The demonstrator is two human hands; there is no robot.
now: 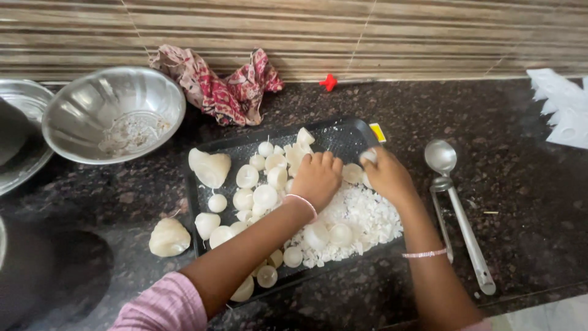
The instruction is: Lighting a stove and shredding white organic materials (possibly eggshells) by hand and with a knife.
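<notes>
A black tray [346, 136] on the dark granite counter holds several small round white wax candles [247, 176] and a heap of white wax flakes [367, 217]. My left hand [316, 178] rests fingers-down among the candles in the middle of the tray, fingers curled; I cannot tell whether it holds one. My right hand [386, 175] is at the tray's right side with a small white piece [369, 156] pinched in its fingertips. A larger lump of wax [210, 167] lies at the tray's left end, another lump [169, 238] on the counter beside it.
A steel bowl [113, 113] with crumbs stands at the back left, another steel vessel [21, 132] beside it. A red patterned cloth [223, 86] lies against the tiled wall. A steel ladle and tongs [456, 208] lie right of the tray. White paper [563, 107] sits at far right.
</notes>
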